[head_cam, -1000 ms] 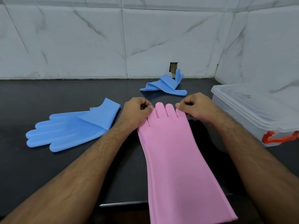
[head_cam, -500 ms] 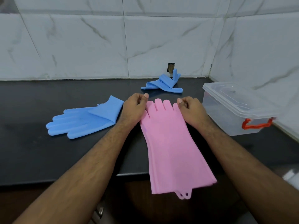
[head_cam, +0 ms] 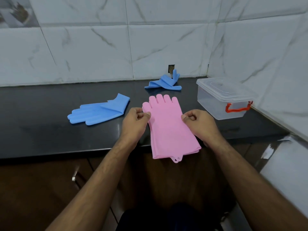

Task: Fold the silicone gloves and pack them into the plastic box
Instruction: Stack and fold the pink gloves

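Pink silicone gloves (head_cam: 168, 127), stacked flat, fingers toward 12 o'clock, cuffs overhanging the black stone counter (head_cam: 50, 130) edge.
Left hand (head_cam: 135, 124) pinches the stack's 9 o'clock edge, right hand (head_cam: 198, 122) its 3 o'clock edge, fingers curled. Lidded clear plastic box (head_cam: 223, 99) with red latch at 2 o'clock; 2 blue silicone gloves: flat one (head_cam: 98, 110) at 10 o'clock, crumpled one (head_cam: 164, 81) at 12.

A home kitchen: a black stone countertop (head_cam: 50, 130) in a corner of white marble-pattern wall tiles (head_cam: 86, 52), with brown cabinets (head_cam: 33, 189) below.
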Demonstrator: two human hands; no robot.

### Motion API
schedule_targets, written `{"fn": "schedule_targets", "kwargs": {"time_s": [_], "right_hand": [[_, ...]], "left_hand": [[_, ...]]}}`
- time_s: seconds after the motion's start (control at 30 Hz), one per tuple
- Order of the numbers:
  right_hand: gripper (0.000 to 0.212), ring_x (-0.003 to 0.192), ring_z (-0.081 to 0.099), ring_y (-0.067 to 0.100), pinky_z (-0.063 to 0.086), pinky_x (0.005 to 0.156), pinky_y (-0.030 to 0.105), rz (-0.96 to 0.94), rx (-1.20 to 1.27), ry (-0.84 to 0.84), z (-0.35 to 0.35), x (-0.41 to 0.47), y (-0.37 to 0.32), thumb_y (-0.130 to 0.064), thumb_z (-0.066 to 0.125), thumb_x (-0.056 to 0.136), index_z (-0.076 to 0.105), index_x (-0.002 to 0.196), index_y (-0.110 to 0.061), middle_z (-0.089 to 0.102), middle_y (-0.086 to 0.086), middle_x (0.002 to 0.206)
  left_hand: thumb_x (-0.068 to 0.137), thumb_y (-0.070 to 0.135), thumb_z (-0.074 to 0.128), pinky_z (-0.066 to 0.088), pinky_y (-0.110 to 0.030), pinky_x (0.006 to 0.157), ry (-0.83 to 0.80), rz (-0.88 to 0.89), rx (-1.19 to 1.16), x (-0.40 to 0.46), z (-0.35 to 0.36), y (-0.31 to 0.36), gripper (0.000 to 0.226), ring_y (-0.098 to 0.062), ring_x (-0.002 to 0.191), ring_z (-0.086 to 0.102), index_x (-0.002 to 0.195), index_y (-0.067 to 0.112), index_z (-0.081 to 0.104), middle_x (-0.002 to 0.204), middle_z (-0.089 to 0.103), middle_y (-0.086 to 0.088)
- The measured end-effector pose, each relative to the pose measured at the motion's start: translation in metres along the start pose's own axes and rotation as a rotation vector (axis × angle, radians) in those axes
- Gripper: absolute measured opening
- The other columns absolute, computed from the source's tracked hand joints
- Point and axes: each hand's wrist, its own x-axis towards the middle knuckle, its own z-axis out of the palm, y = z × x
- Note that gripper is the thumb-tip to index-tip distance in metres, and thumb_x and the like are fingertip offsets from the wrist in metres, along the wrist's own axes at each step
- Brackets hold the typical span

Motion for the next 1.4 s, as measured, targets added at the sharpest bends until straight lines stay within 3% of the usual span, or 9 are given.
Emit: {"fn": "schedule_targets", "kwargs": {"time_s": [0.13,0.27,0.37,0.5,0.73,0.93,1.13,1.23,1.4], "right_hand": [[0.016,0.089,0.067,0.011,0.052,0.07,0.028,0.059,0.07,-0.082,-0.008,-0.005,-0.001,-0.041,0.066,0.094,0.07,0.101,-0.026,0.072,-0.008,0.091],[0.026,0.086,0.067,0.011,0.053,0.073,0.029,0.084,0.183,-0.203,-0.018,-0.006,-0.003,-0.039,0.069,0.094,0.069,0.114,-0.023,0.072,-0.005,0.091],[0.025,0.071,0.066,0.006,0.049,0.068,0.026,0.017,0.224,-0.232,-0.022,-0.01,0.001,-0.032,0.07,0.094,0.068,0.118,-0.025,0.071,-0.008,0.074],[0.02,0.069,0.068,0.008,0.05,0.065,0.027,-0.052,0.181,-0.262,-0.025,-0.014,0.004,-0.02,0.071,0.093,0.069,0.112,-0.022,0.074,-0.003,0.073],[0.015,0.069,0.064,0.006,0.05,0.066,0.021,-0.102,0.161,-0.315,-0.028,-0.014,0.004,-0.016,0.073,0.091,0.069,0.105,-0.02,0.068,-0.004,0.075],[0.016,0.071,0.061,0.007,0.054,0.072,0.024,-0.089,0.155,-0.318,-0.03,-0.014,0.004,-0.014,0.071,0.092,0.071,0.106,-0.02,0.068,-0.005,0.077],[0.018,0.067,0.059,0.005,0.055,0.074,0.024,-0.097,0.141,-0.278,-0.029,-0.018,0.005,-0.008,0.071,0.091,0.072,0.107,-0.017,0.069,0.003,0.09],[0.018,0.059,0.055,0.002,0.051,0.07,0.023,-0.131,0.083,-0.258,-0.027,-0.02,0.005,-0.009,0.07,0.092,0.073,0.107,-0.017,0.067,-0.004,0.086],[0.016,0.085,0.059,0.008,0.047,0.076,0.018,-0.378,-0.122,-0.19,-0.03,-0.026,0.007,-0.013,0.066,0.095,0.074,0.105,-0.023,0.059,-0.007,0.103]], "left_hand": [[0.097,0.036,0.069,0.059,-0.031,0.081,-0.008,-0.004,0.029,-0.031,0.0,0.002,0.028,-0.012,0.094,0.07,0.12,0.028,0.056,0.097,0.073,0.002],[0.093,0.043,0.071,0.046,-0.018,0.064,-0.032,-0.015,0.106,-0.049,0.001,0.005,0.036,-0.002,0.083,0.067,0.118,0.033,0.047,0.087,0.073,0.008],[0.09,0.042,0.075,0.04,-0.014,0.064,-0.057,-0.006,0.137,-0.055,0.002,0.005,0.058,-0.001,0.08,0.068,0.137,0.025,0.045,0.082,0.072,0.006],[0.09,0.019,0.075,0.047,-0.018,0.067,-0.051,-0.022,0.159,-0.054,0.002,0.006,0.08,-0.007,0.08,0.069,0.154,0.017,0.027,0.085,0.072,0.0],[0.089,0.017,0.072,0.046,-0.022,0.062,-0.053,-0.023,0.183,-0.051,-0.004,0.007,0.065,-0.007,0.078,0.067,0.145,0.017,0.037,0.087,0.073,0.001],[0.091,0.023,0.071,0.05,-0.023,0.066,-0.026,0.062,0.267,-0.054,0.0,0.004,0.038,-0.009,0.083,0.067,0.12,0.027,0.047,0.088,0.07,0.004],[0.092,0.022,0.068,0.04,-0.014,0.061,0.046,0.166,0.381,-0.063,0.005,0.001,0.038,-0.004,0.074,0.059,0.127,0.02,0.052,0.086,0.061,0.009],[0.091,0.021,0.068,0.04,-0.013,0.065,0.076,0.232,0.419,-0.068,0.007,-0.002,0.037,-0.006,0.076,0.057,0.126,0.016,0.055,0.099,0.061,0.003],[0.093,0.026,0.071,0.047,-0.011,0.079,0.036,0.347,0.392,-0.08,0.004,-0.01,0.035,-0.002,0.092,0.059,0.128,0.023,0.063,0.12,0.049,0.007]]}}
